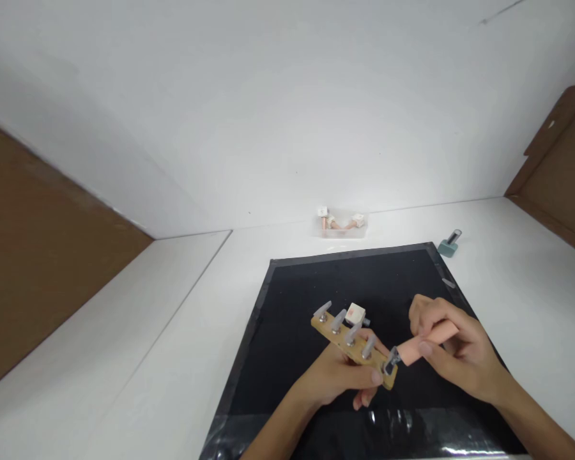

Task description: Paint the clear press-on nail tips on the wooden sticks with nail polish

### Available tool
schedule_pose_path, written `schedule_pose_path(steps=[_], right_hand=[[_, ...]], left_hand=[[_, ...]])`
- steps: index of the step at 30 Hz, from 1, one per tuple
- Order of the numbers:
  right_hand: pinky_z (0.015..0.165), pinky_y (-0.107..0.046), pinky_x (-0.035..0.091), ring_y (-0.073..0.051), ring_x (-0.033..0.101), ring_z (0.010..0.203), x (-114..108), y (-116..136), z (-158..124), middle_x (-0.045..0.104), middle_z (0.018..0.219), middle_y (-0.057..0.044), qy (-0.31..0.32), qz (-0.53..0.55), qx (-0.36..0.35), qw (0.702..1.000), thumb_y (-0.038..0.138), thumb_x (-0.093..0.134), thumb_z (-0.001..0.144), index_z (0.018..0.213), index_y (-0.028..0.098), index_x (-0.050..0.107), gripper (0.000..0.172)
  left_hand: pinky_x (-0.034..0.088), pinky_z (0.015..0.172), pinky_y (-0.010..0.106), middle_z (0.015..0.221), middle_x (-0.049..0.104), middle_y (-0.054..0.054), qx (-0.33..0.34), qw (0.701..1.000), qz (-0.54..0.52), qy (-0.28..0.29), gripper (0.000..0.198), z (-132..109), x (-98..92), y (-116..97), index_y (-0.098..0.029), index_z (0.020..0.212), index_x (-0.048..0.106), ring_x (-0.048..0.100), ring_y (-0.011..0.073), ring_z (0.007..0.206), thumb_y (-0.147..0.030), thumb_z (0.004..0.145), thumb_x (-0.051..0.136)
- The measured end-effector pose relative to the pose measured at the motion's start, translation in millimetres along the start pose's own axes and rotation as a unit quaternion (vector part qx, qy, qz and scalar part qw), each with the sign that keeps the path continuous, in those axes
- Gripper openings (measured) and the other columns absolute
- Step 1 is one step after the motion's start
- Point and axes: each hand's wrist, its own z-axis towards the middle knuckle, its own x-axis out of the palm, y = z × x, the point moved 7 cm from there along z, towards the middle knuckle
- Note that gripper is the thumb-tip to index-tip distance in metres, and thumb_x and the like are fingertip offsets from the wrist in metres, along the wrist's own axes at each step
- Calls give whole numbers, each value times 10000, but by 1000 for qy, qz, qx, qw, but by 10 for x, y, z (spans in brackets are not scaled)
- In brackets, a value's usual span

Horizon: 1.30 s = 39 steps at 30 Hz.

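Note:
My left hand [338, 374] grips a wooden nail display strip [352, 345], which is tilted over the black mat. Several translucent false nail tips stand in a row along it. Between the fingers of my right hand [453, 348] is a peach-coloured nail polish brush cap [426, 342], pointing left and down. Its brush end meets the nail tip [390, 363] at the strip's near right end, which looks darker than the others. A white square polish bottle [355, 314] with its neck uncapped is just behind the strip.
Under my hands lies a black mat [306, 281] with taped edges. A clear plastic box [342, 233] of white bottles with peach caps stands by the back wall. At the right are a teal block [447, 248] bearing a nail tip and a loose nail tip [448, 283].

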Motion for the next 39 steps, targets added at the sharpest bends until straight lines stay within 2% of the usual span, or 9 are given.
schedule_pose_path(steps=[5,9,13,17,22,28,33,36,39], right_hand=[[524,-251,347,-126,428,572,-120,-25,4,454,626,39,-41,-46,-8,998,168,536,872,770,233,449,149],[518,-252,336,-130,420,581,-177,-57,-21,426,631,38,-62,-14,9,998,219,516,899,777,231,461,135],[530,-264,349,-137,417,588,-69,-43,-34,420,641,38,-4,45,14,999,292,514,908,795,243,461,134],[515,-265,334,-135,416,572,7,-48,-33,425,643,37,35,31,25,999,283,518,901,770,243,446,154],[497,-262,337,-126,403,533,-66,-30,4,423,610,41,-4,-27,14,1000,220,524,877,739,229,437,163],[491,-269,341,-136,431,522,-143,-67,16,470,568,33,-30,-72,26,997,146,519,837,716,227,429,172],[500,-273,337,-143,422,538,-222,-52,0,456,551,35,-63,-39,14,997,160,529,842,715,225,455,161],[498,-270,340,-144,422,545,-150,-17,13,451,543,37,-21,5,13,1000,152,530,831,701,226,436,177],[481,-261,341,-134,425,526,-33,32,36,458,532,35,37,3,9,999,115,526,793,646,219,413,213]], left_hand=[[318,270,112,432,540,-77,3,1000,6,-5,424,-24,-1,-13,-124,793,589,436,31,310,-389,557,821],[316,276,112,437,543,-77,-5,1000,12,-3,429,-30,15,-17,-125,791,584,441,30,317,-391,553,823],[320,281,118,464,561,-70,-7,1000,15,-6,434,-18,12,-13,-126,813,582,449,33,324,-386,560,821],[318,285,120,454,549,-75,-5,1000,25,-1,426,-14,23,-13,-128,818,580,444,33,326,-392,576,810],[340,302,125,473,550,-78,-10,999,50,-6,428,-27,29,-6,-140,814,571,455,34,338,-418,581,797],[393,370,147,583,584,-52,-26,991,123,-46,379,-49,12,-1,-145,820,554,493,37,406,-364,606,777],[398,401,166,610,567,-52,-33,984,164,-65,335,-69,27,-11,-147,831,557,497,47,442,-299,609,758],[397,414,167,613,557,-55,-38,980,180,-79,312,-64,28,-30,-151,821,557,491,46,453,-285,613,746],[402,417,169,615,558,-53,-43,978,189,-83,311,-48,33,-45,-154,819,554,492,49,461,-288,612,743]])
